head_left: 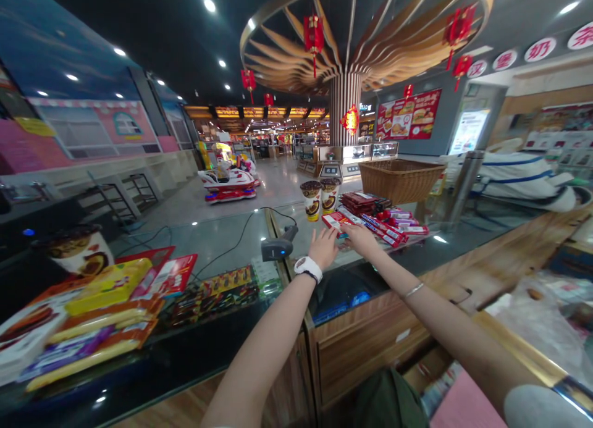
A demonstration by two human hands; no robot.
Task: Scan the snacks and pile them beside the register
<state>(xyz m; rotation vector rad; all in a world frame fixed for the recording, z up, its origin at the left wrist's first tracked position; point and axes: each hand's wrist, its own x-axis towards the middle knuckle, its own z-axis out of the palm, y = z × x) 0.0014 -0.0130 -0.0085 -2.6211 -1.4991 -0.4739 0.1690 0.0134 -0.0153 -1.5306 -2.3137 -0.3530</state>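
Note:
A small red-and-white snack packet (pixel 334 219) is at the far ends of both my hands, over the glass counter. My left hand (pixel 323 247), with a white watch on the wrist, has its fingers curled at the packet's left side. From the right, my right hand (pixel 362 239) grips the packet's near edge; its fingertips are partly hidden. Just beyond lie several red and purple chocolate bars (pixel 384 225) and a pile of dark red packets (pixel 364 202). Left of my left hand, a black barcode scanner (pixel 278 246) rests on the counter.
Two printed snack cups (pixel 312 201) stand behind the packets, beside a wicker basket (pixel 401 178). On the left are more snack packs (pixel 109 286) and another cup (pixel 81 252). The scanner's cable (pixel 231 246) runs across the glass. A metal post (pixel 466 184) rises at right.

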